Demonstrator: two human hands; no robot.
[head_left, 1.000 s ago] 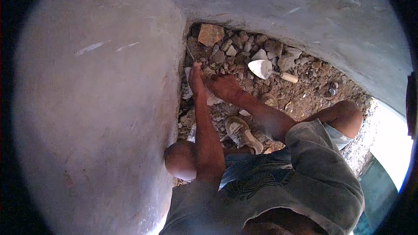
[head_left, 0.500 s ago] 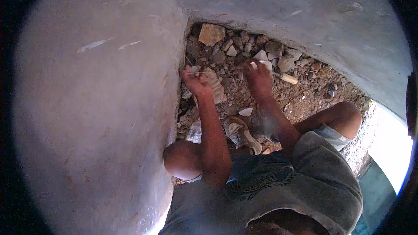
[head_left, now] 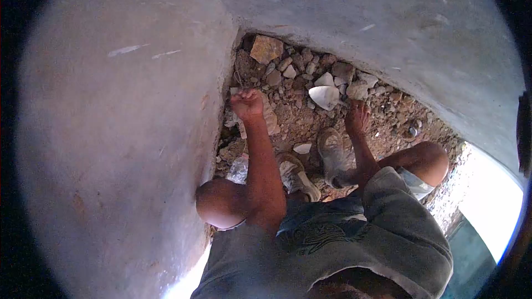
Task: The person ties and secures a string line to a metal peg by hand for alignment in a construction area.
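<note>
My left hand (head_left: 247, 104) is closed over the rubble near the left wall, beside a large pale stone (head_left: 270, 116); whatever its fingers hold is too small to make out. A trowel (head_left: 324, 97) lies with its pale blade flat on the stones. At the handle end of that trowel, my right hand (head_left: 357, 115) is closed round the handle, which the fingers hide. White stone pieces (head_left: 325, 80) sit just above the blade.
Grey walls (head_left: 133, 111) meet at a corner behind the rubble. An orange-brown rock (head_left: 266, 49) lies in that corner. Two shoes (head_left: 334, 155) rest on the soil, with a white chip (head_left: 302, 148) between them and clear plastic (head_left: 238, 169) at the left.
My right hand has moved right and down, from over the trowel blade to its handle. The blade now shows fully. My left hand stays near the wall, with its fingers drawn closer together.
</note>
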